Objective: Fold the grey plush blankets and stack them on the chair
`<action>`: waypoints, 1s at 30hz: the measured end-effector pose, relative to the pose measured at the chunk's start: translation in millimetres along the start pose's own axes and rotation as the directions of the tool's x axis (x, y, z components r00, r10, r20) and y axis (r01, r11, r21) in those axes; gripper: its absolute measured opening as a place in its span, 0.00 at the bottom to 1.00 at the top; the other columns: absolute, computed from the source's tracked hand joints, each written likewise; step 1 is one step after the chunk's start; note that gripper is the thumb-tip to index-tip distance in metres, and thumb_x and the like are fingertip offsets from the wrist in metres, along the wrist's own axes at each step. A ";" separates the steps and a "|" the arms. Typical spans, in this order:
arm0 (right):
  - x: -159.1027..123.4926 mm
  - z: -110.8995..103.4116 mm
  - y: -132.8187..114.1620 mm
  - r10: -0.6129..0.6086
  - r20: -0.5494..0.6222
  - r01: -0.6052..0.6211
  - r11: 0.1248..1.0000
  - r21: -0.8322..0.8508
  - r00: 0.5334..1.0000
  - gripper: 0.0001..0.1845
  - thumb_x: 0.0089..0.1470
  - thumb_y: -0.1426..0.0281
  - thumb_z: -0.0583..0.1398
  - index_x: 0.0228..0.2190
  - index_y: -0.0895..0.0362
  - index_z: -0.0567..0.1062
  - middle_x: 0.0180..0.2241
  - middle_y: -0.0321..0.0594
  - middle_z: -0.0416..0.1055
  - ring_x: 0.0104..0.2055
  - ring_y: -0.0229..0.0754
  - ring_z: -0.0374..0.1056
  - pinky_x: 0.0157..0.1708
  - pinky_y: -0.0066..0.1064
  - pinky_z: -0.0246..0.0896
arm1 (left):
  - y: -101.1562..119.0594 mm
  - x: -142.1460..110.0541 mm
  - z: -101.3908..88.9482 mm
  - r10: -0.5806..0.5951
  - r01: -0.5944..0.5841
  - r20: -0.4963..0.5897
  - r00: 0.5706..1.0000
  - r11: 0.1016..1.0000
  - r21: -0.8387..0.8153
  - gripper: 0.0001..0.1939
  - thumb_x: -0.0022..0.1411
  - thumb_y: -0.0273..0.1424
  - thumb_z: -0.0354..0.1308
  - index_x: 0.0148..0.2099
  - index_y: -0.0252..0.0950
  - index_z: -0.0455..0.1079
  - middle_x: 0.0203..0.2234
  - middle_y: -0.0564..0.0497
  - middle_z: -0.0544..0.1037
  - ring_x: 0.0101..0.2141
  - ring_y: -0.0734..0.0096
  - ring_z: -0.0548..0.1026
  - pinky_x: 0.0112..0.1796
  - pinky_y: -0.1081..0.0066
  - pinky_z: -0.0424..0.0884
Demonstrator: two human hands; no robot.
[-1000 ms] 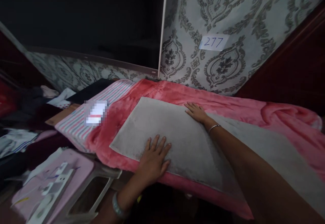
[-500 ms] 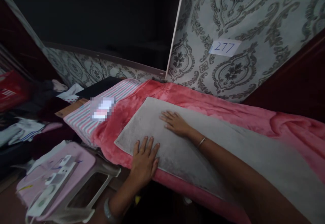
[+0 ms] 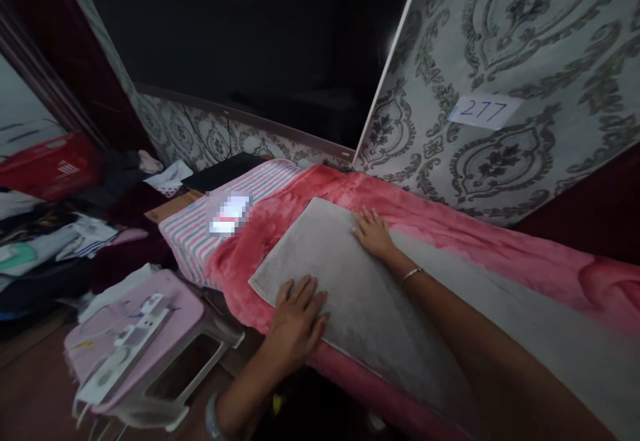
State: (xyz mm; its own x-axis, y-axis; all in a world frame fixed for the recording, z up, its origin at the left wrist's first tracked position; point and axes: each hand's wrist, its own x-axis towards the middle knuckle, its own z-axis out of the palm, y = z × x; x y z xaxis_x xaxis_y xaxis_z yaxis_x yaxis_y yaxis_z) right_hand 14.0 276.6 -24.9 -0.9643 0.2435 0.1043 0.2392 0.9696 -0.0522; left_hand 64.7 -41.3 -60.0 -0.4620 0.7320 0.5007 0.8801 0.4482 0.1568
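Cloth (image 3: 345,281) lies beneath left hand (image 3: 295,324) and right hand (image 3: 375,233) on pink blanket (image 3: 450,226).

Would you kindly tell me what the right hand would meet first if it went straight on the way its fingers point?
Going straight on, the right hand would probably run off the grey cloth and meet the red blanket first; how level the two lie is hard to tell.
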 end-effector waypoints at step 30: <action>102.7 24.7 -41.6 -0.230 0.080 0.226 0.972 0.059 0.970 0.32 0.69 0.53 0.44 0.71 0.44 0.53 0.73 0.40 0.44 0.74 0.53 0.41 0.68 0.60 0.44 | -36.0 -17.1 14.5 -0.164 0.187 -0.126 0.978 0.963 0.195 0.30 0.61 0.39 0.56 0.65 0.41 0.68 0.66 0.39 0.66 0.66 0.42 0.60 0.61 0.43 0.57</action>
State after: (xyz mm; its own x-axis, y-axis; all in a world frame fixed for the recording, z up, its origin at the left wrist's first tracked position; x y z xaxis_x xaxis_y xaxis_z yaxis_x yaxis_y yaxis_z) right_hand -97.8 260.6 -36.6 -0.9994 0.0112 0.0338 0.0082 0.9963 -0.0857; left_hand 39.3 -62.5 -86.5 -0.5827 0.5778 0.5716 0.7396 0.6685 0.0783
